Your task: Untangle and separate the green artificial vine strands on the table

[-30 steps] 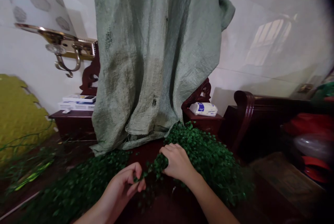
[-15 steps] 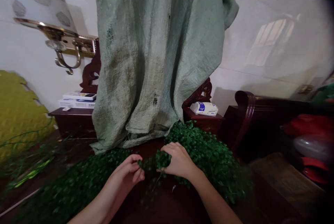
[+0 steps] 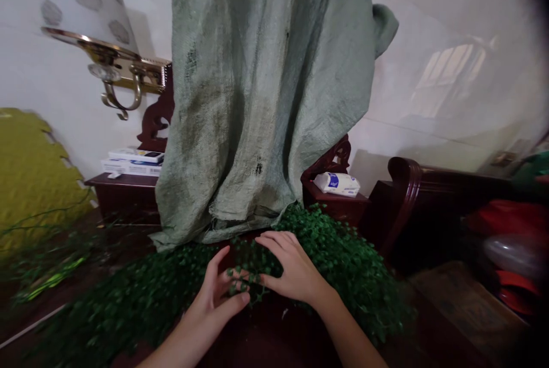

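Observation:
Thin strands of small-leaved greenery (image 3: 242,282) cross the space between my two hands. My left hand (image 3: 221,293) is turned palm up. Its index finger and thumb are apart, while the other fingers curl in behind the leaves and hold a strand. My right hand (image 3: 289,265) is palm down with fingers stretched forward and thumb apart, and its thumb tip touches the same strand. A dense green heap of foliage (image 3: 343,259) lies beside and behind my right hand. Another leafy heap (image 3: 124,299) spreads under and left of my left forearm. Whether the foliage is real or artificial I cannot tell.
A greyish-green woven sack (image 3: 257,99) hangs ahead, its hem near the dark red wooden surface (image 3: 274,333). White boxes (image 3: 135,163) sit at left, a tissue pack (image 3: 338,184) at right. A wall lamp (image 3: 90,7) juts out upper left; a yellow foam mat (image 3: 34,167) leans below.
My left hand has turned palm up and spread its thumb and index finger. My right hand has loosened from the leaf bunch, its fingers straightening. Strands now lie across the left fingers.

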Motion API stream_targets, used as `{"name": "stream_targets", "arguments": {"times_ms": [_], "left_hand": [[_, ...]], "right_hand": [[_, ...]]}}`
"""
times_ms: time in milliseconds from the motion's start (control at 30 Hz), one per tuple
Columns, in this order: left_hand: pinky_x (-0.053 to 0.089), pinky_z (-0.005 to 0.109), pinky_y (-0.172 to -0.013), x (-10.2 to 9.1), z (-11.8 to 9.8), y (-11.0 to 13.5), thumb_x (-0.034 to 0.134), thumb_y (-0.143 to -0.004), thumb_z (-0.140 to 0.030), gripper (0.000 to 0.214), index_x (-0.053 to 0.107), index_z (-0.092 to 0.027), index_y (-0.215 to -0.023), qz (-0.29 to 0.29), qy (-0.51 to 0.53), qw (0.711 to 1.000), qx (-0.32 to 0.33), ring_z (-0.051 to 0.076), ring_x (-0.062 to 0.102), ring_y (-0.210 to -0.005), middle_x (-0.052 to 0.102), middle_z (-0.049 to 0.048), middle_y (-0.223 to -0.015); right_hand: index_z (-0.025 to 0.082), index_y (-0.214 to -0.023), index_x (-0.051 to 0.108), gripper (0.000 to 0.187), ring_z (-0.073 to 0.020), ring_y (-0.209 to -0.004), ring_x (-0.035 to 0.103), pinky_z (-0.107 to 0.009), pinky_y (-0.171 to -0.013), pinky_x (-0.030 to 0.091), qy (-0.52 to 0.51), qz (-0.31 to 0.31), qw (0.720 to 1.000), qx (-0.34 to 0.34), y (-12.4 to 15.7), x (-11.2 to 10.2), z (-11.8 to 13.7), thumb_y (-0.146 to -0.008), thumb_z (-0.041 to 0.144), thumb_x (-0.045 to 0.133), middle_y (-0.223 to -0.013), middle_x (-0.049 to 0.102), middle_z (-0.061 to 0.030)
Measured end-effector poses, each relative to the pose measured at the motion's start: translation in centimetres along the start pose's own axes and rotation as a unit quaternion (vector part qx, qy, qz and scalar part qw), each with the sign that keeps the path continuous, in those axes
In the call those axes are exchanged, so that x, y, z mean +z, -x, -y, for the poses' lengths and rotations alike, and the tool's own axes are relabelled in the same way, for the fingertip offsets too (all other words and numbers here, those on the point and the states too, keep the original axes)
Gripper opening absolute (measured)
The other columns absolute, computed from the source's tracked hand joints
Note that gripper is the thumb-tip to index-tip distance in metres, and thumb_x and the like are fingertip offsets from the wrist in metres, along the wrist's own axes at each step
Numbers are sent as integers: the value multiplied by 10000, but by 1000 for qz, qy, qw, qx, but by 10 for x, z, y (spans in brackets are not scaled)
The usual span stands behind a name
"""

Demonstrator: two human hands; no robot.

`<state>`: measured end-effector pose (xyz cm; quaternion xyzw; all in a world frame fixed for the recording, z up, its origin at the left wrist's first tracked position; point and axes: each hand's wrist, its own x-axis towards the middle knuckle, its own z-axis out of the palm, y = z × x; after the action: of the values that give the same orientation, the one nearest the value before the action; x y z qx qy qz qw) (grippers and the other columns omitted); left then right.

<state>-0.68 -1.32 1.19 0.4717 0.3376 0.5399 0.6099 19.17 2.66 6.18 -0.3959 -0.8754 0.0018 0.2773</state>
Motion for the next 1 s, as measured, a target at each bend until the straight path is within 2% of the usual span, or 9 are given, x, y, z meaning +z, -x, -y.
{"name": "stream_targets", "arguments": {"times_ms": [167,267,367,500,600,733,800,900,1000], "left_hand": [[438,357,-840,-6,5,-3,751,-713,-348,986,94,-300,-1447,40,23,999,26,211,579,-966,612,71,-1103],[445,357,-824,-10,10,-7,774,-675,-317,1000,120,-320,-1431,64,73,995,11,203,601,-935,615,60,-1084],[464,362,-781,-13,10,-11,789,-633,-281,948,239,-319,-1404,71,116,989,-55,205,640,-850,640,50,-1018],[475,370,-798,-14,-1,-12,760,-660,-250,583,534,-220,-1196,65,121,985,-103,232,660,-850,682,63,-867],[486,361,-792,-14,-10,-12,732,-694,-231,403,592,-195,-1071,57,119,986,-98,231,665,-841,689,59,-798],[496,370,-794,-18,-13,-15,703,-697,-185,465,572,-235,-1140,50,105,992,-53,232,654,-901,707,74,-949],[494,389,-821,-20,-10,-15,679,-704,-177,533,548,-251,-1216,53,71,996,-27,244,637,-964,691,96,-1075],[483,430,-895,-20,-6,-9,638,-733,-200,489,584,-255,-1216,76,-64,995,23,289,577,-1116,624,114,-1251],[431,500,-1010,-18,-6,3,581,-805,-214,397,611,-289,-1194,102,-304,937,134,321,465,-1274,483,78,-1429]], "right_hand": [[230,-1118,621,280,-218,-1056,544,-384,-968,378,-30,-5,999,-33,0,-5,8,-839,259,622,-1126,629,-63],[210,-1109,604,372,-220,-1030,557,-373,-962,387,-84,25,995,-43,3,-13,10,-742,215,664,-1097,631,-60],[226,-1128,602,502,-237,-1095,536,-373,-998,367,-106,93,989,-50,6,-17,10,-653,294,747,-1203,584,-61],[229,-1189,579,592,-236,-1135,521,-364,-1019,351,-73,110,991,-29,7,-11,7,-618,209,734,-1259,557,-64],[215,-1143,600,424,-211,-1078,561,-338,-968,392,-74,74,994,-21,5,-5,4,-727,155,654,-1174,619,-60],[194,-973,647,156,-202,-923,611,-328,-861,449,-87,17,996,25,2,-3,-3,-919,277,527,-945,684,-61],[191,-905,657,280,-210,-867,620,-336,-820,468,-122,-6,991,57,0,-2,-9,-962,384,462,-869,683,-68],[197,-925,663,413,-235,-948,638,-356,-847,481,-233,-67,965,101,-2,0,-17,-966,511,397,-984,690,-103],[207,-963,650,493,-241,-931,659,-373,-857,493,-292,-97,943,124,-3,-2,-18,-958,585,334,-968,699,-112]]}}
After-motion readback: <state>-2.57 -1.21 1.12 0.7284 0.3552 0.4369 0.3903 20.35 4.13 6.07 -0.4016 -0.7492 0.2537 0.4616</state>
